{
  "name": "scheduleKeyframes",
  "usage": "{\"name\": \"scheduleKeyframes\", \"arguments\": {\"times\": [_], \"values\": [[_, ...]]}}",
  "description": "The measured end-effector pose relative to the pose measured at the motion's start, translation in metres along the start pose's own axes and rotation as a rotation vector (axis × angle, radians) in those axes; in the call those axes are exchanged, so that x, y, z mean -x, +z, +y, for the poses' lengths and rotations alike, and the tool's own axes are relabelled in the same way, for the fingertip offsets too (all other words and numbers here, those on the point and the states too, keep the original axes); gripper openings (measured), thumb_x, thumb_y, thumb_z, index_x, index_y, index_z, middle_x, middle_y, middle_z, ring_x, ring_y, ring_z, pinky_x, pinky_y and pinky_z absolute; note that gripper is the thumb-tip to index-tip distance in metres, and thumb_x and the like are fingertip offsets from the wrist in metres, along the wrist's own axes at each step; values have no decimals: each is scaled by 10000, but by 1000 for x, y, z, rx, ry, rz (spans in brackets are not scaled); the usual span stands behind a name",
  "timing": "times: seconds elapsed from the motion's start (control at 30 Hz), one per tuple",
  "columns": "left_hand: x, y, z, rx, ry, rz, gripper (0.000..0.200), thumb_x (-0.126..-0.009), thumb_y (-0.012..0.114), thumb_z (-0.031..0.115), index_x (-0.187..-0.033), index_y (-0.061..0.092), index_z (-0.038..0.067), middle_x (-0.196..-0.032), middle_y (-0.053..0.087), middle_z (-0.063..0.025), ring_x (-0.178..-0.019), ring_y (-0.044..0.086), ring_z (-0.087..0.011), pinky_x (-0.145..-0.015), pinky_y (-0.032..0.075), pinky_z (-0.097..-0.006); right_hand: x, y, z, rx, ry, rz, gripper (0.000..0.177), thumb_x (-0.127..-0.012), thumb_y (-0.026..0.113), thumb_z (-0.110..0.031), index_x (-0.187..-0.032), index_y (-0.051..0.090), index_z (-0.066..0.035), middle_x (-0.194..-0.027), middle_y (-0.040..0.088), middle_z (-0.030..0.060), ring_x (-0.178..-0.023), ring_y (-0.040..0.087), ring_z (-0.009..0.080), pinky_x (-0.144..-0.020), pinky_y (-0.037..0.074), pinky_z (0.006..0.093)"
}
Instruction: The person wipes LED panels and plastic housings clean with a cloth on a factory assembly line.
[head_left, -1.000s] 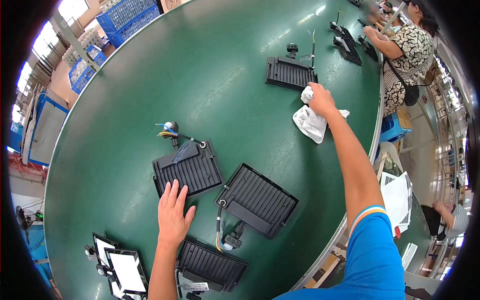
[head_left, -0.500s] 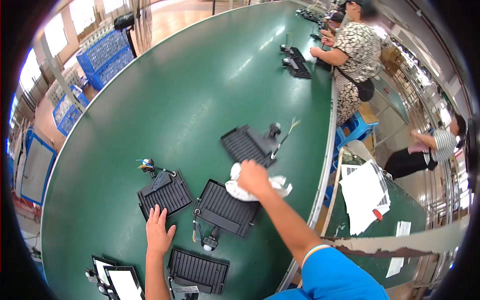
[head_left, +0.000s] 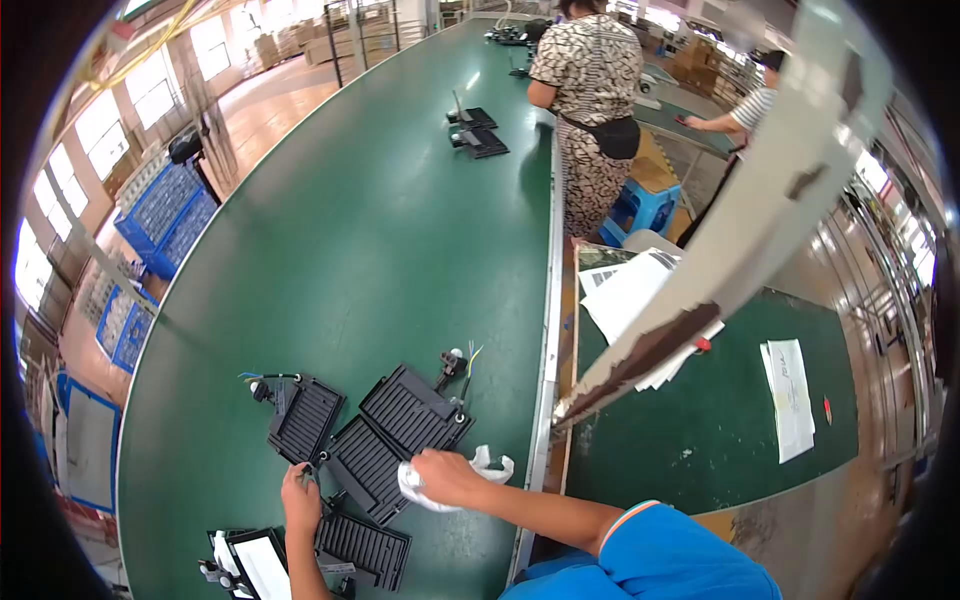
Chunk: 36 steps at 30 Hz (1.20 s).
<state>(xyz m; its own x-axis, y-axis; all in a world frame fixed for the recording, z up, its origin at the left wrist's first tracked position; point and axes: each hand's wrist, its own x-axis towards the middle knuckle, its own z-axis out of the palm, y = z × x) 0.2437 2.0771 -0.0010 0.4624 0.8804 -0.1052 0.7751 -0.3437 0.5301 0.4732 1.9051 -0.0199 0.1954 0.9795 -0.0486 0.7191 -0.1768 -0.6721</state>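
Observation:
My right hand is closed round a crumpled white cloth, at the right edge of a black finned floodlight. My left hand pinches the short cable at that light's left side; its fingertips partly hide the wire. Another floodlight lies against it above, its sensor and loose wires pointing up and right. To the left rests a third floodlight with its sensor at top. Below, a floodlight lies fins up beside my left forearm.
Floodlights with white front panels lie at the lower left. More lights sit farther up the green table. A co-worker stands at its right edge. A pale metal post crosses above the side table with papers.
The upper floodlight now lies against the middle one. My left hand has gone from open and flat to pinching. My right hand with the cloth has moved down and left in view, which has also shifted.

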Motion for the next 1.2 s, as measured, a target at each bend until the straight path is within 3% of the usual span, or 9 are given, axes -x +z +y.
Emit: {"name": "scheduleKeyframes", "arguments": {"times": [0.13, 0.3, 0.4, 0.8, 0.9, 0.97, 1.03, 1.1, 1.2], "values": [[37, 2, 80, -362, 312, 557, 436, -676, 556, -1, -1111, 522, -17, -1160, 501, -206, -1137, 428, -396, -973, 313, -474, 68, -41, -24, -280, -77, -131, 408, -695, 615, -104, -1092, 530, -56, -951, 557, 132, -912, 560, 322, -770, 457, 408], [38, 48, 164, -71, 611, 236, 409, -642, 631, 98, -1037, 573, 10, -1054, 575, -163, -1049, 501, -362, -914, 382, -456, 134, -62, -18, -486, -127, -556, 431, -686, 587, -95, -1112, 525, -62, -1039, 593, 145, -965, 573, 303, -843, 446, 364], [19, 118, 173, -109, 540, 167, 551, -687, 680, 238, -1148, 500, -4, -1214, 492, -176, -1170, 421, -348, -934, 360, -452, 169, -55, -14, -568, -60, -620, 420, -695, 604, -118, -1106, 540, -58, -1024, 599, 147, -958, 581, 287, -837, 447, 358], [-16, 186, 206, -272, 321, 196, 296, -866, 517, 278, -827, 669, 28, -1126, 493, -135, -1234, 309, -395, -934, 308, -561, 211, -76, 18, -648, 235, -421, 421, -654, 634, -90, -1069, 579, -48, -961, 618, 129, -888, 607, 229, -793, 465, 317], [-3, 142, 213, -232, 408, 253, 314, -897, 491, 285, -865, 633, 6, -998, 568, -138, -1050, 487, -327, -782, 437, -449, 207, -79, 22, -655, 239, -440, 414, -640, 610, -32, -1052, 580, -9, -979, 629, 96, -897, 605, 177, -808, 468, 298], [18, 85, 221, 512, 186, 15, 354, -937, 427, 282, -887, 615, -14, -862, 586, -138, -871, 548, -240, -651, 455, -352, 200, -79, 26, -719, 218, -409, 410, -623, 588, -7, -1033, 593, -18, -913, 638, 68, -869, 599, 148, -801, 470, 298], [48, 47, 201, 628, 204, 166, 436, -969, 332, 321, -776, 565, 7, -827, 595, -139, -742, 530, -175, -566, 420, -316, 187, -81, 28, -793, 149, -343, 372, -633, 529, 19, -997, 598, -3, -905, 639, 82, -845, 604, 167, -776, 474, 290], [94, 22, 173, 1340, 73, 76, 477, -978, 259, 377, -665, 436, 64, -917, 601, -163, -858, 563, -205, -656, 465, -333, 173, -75, 30, -814, 125, -267, 376, -620, 471, 55, -971, 600, 13, -886, 634, 76, -825, 604, 164, -770, 475, 285], [190, -3, 145, 1729, -78, 191, 477, -969, 220, 432, -631, 300, 106, -1026, 568, -214, -1053, 544, -317, -880, 461, -412, 159, -68, 7, -861, 269, -314, 381, -619, 431, 73, -962, 586, 17, -859, 623, 64, -803, 597, 146, -758, 471, 273]]}}
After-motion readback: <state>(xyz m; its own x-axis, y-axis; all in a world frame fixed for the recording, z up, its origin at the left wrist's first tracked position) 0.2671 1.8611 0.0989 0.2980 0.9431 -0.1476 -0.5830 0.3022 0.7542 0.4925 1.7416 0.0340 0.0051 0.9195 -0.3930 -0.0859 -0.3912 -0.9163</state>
